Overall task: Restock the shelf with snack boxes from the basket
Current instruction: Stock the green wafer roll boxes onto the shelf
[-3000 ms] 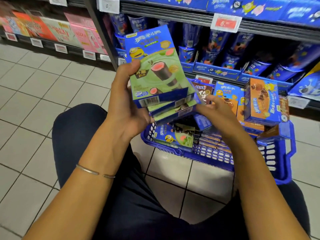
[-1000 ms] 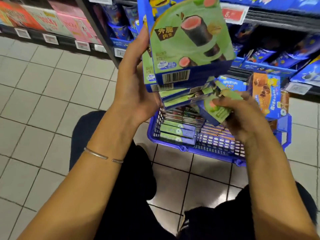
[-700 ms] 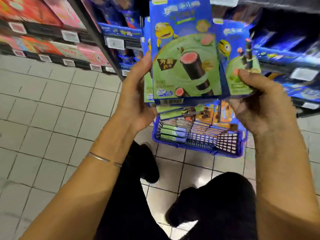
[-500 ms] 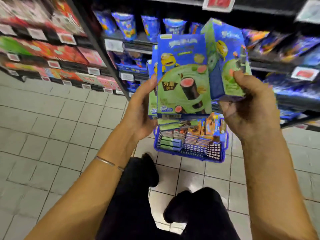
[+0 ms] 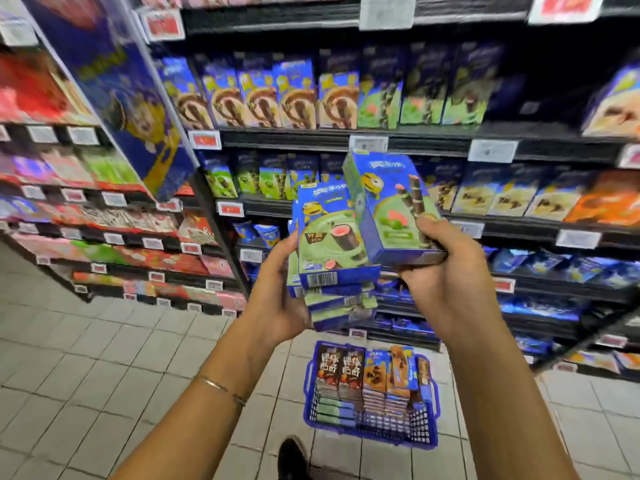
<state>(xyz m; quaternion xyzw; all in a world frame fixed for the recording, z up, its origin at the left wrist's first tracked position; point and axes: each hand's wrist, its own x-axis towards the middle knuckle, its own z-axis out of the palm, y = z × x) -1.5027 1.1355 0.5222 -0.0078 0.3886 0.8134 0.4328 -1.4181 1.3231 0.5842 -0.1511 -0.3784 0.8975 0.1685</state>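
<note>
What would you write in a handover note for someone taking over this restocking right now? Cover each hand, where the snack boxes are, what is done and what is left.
Left hand: grips a stack of green boxes.
Right hand: fingers curled round a single green box, tilted, beside the stack.
Basket: on the floor tiles below the hands, holding brown, orange and a few green boxes.
Shelf: blurred, but similar shelved green boxes stand in rows ahead.
Done: a handful of green boxes is out of the basket.
Left: shelve those in hand, then the ones in the basket.
</note>
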